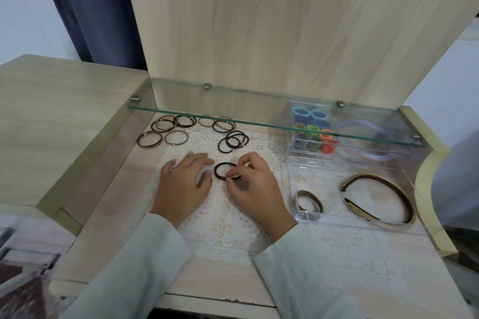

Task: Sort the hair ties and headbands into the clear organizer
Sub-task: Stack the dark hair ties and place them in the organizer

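My right hand (255, 189) pinches a black hair tie (220, 169) that lies on the white lace mat (223, 225). Just left of the tie, my left hand (185, 182) rests flat on the mat with relaxed fingers. Several loose black and brown hair ties (233, 140) lie farther back, some under the glass shelf. At the right stands the clear organizer (305, 216). Its near compartments hold a brown and beige headband (383, 198) and a small brown band (309, 199). Its far compartments hold coloured hair ties (313, 134) and a lilac headband (363, 124).
A glass shelf (233, 103) on metal pegs spans the back of the wooden desk recess, above the far ties and organizer. Raised wooden sides (64, 124) border the recess at left and right. A grey object (458, 184) sits at the right edge.
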Demonstrator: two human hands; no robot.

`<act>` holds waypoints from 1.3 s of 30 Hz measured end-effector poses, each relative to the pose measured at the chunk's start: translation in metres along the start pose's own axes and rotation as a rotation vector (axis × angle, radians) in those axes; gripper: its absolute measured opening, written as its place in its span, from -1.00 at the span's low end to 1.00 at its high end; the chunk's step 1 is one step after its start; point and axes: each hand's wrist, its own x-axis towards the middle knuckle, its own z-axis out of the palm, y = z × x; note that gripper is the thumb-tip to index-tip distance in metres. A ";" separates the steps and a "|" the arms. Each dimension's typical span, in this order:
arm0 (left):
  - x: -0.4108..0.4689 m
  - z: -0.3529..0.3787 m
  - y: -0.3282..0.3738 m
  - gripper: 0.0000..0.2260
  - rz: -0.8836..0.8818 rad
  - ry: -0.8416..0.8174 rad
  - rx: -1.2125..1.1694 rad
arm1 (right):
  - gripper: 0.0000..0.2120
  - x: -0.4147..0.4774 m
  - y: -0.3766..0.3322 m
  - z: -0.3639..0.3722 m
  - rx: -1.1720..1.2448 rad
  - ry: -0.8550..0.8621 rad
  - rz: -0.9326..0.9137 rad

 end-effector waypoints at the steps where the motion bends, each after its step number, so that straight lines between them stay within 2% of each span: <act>1: 0.000 0.000 0.001 -0.65 0.000 -0.001 -0.001 | -0.90 0.000 0.000 0.000 -0.003 -0.002 -0.001; 8: 0.000 -0.002 0.002 -0.64 -0.009 -0.018 0.004 | -0.87 0.000 -0.001 0.001 -0.034 0.014 0.024; 15: 0.005 -0.005 0.002 -0.64 -0.084 0.003 -0.129 | -0.80 0.005 0.002 -0.002 -0.065 0.194 0.167; 21: 0.006 -0.007 0.003 -0.65 -0.074 0.020 -0.137 | -0.67 0.005 0.012 0.005 -0.217 0.112 0.312; 24: 0.009 -0.010 0.005 -0.64 -0.107 0.038 -0.159 | -0.67 0.005 0.013 0.008 -0.282 0.062 0.364; 28: 0.027 -0.010 0.017 -0.78 -0.209 0.000 -0.030 | -0.71 0.005 0.014 0.007 -0.222 0.070 0.390; 31: 0.043 -0.009 0.023 -0.81 -0.289 0.003 -0.051 | -0.70 0.006 0.013 0.007 -0.199 0.069 0.421; 39: 0.071 0.003 0.044 -0.96 -0.320 -0.149 0.037 | -0.67 0.008 0.014 0.009 -0.235 0.115 0.415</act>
